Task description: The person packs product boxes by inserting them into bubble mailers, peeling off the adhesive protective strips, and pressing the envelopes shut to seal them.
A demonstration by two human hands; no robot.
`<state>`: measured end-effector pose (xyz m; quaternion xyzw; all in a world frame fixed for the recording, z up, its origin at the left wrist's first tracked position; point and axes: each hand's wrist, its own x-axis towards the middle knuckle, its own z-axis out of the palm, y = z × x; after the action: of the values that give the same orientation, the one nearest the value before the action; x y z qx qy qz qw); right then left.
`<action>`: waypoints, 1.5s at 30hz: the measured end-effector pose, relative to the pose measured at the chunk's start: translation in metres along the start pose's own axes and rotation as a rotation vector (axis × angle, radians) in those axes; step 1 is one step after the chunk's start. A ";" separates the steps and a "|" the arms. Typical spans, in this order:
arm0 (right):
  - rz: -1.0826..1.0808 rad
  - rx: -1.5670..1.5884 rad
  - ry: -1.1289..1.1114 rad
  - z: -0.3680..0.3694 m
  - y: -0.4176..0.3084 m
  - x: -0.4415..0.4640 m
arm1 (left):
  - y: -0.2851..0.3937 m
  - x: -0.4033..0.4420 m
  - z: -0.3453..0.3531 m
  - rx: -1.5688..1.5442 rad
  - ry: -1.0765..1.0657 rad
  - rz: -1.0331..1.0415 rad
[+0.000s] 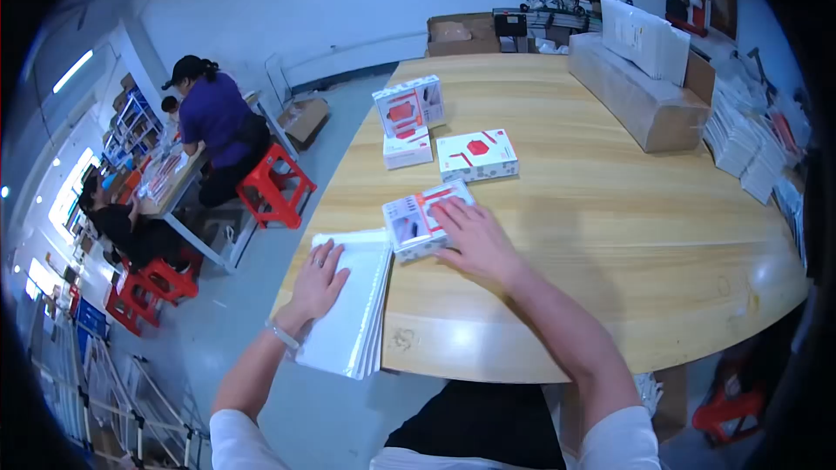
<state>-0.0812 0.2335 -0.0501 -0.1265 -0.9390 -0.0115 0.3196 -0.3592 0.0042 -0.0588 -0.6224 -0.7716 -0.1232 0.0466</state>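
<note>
A stack of white mailer envelopes (355, 318) lies at the table's near left, its lower part jutting past the edge. My left hand (320, 283) rests flat on top of it, fingers stretched out. Just right of the stack is a white-and-red printed product box (407, 219). Over its right part lies my right hand (475, 239), fingers across the top and thumb by the near side, gripping it. Farther back are another flat box (476, 153), a small box (407, 150) and an upright box (409, 107) at the left edge.
The wooden table (610, 270) has a curved near edge. At the back right, a long carton (640, 91) carries a stack of white envelopes (643, 39). More white packets (744, 144) lie beyond. To the left, people sit at another table; one wears a purple shirt (218, 113), near red stools (277, 187).
</note>
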 end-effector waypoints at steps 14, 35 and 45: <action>0.662 -0.204 -0.238 -0.209 -0.027 -0.206 | 0.148 0.124 -0.009 -0.018 -0.030 1.315; 0.832 0.553 0.231 -0.216 -0.053 -0.275 | 0.178 0.018 -0.016 0.114 -0.022 0.478; 0.550 0.580 0.078 -0.179 -0.101 -0.197 | 0.210 0.005 -0.023 -0.198 0.229 0.512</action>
<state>0.1514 0.0725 -0.0205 -0.2772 -0.8214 0.3353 0.3687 -0.1583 0.0441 -0.0075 -0.7803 -0.5634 -0.2517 0.1020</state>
